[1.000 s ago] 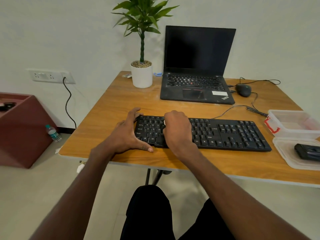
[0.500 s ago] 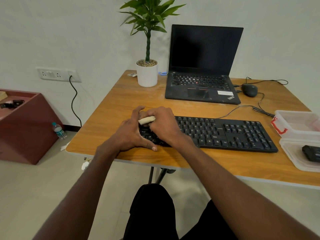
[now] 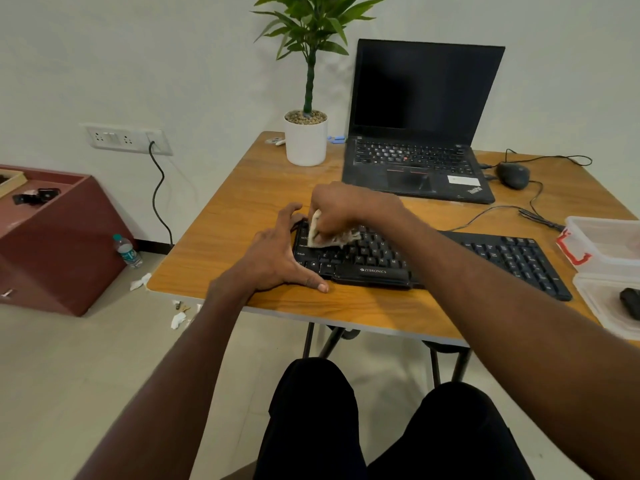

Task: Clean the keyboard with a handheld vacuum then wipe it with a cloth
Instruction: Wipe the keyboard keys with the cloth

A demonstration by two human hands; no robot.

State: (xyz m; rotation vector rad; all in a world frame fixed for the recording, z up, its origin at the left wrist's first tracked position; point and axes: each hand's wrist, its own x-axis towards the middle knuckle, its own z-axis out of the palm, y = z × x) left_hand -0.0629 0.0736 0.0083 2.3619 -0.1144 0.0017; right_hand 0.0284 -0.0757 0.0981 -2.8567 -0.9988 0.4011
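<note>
A black keyboard (image 3: 485, 258) lies across the front of the wooden table (image 3: 242, 202). My right hand (image 3: 349, 209) is closed around a small pale cloth (image 3: 320, 233) and presses it on the keys at the keyboard's far left corner. My left hand (image 3: 277, 258) lies flat on the table, fingers spread, bracing the keyboard's left end with the thumb along its front edge. A dark object (image 3: 630, 301), perhaps the handheld vacuum, lies in a clear tray at the right edge, mostly cut off.
An open black laptop (image 3: 419, 133) and a potted plant (image 3: 306, 133) stand at the back. A wired mouse (image 3: 512, 174) sits to the right. Clear plastic containers (image 3: 609, 244) are at the right edge. A maroon box (image 3: 52, 237), bottle (image 3: 127, 251) and paper scraps are on the floor left.
My right hand has slid the cloth from the middle-left keys to the keyboard's far left corner. The left hand has stayed at the keyboard's left end. The camera has shifted left.
</note>
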